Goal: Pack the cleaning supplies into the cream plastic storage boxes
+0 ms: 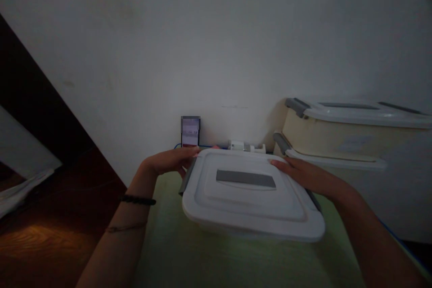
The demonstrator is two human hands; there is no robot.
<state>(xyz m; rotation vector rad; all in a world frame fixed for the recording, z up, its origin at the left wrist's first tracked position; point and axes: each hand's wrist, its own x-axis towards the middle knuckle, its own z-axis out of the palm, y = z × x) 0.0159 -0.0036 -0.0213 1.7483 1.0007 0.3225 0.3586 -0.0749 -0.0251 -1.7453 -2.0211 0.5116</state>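
A white storage box (249, 213) with a closed lid is in front of me over the green tabletop. A flat grey handle (245, 179) lies across the lid's middle, and a grey latch (188, 181) runs along its left side. My left hand (172, 160) grips the far left corner, with the fingers bent at the side by the latch. Around the right edge my right hand (305, 174) is closed, its thumb resting on the lid top and its other fingers hidden. Most of the box's body is out of sight under the lid.
Two cream storage boxes (330, 137) with grey latches are stacked at the right by the wall. A phone (191, 132) leans upright against the wall. Beside it lies a white pump bottle (246, 146). Green tabletop (175, 252) shows in front; wooden floor (43, 243) is at left.
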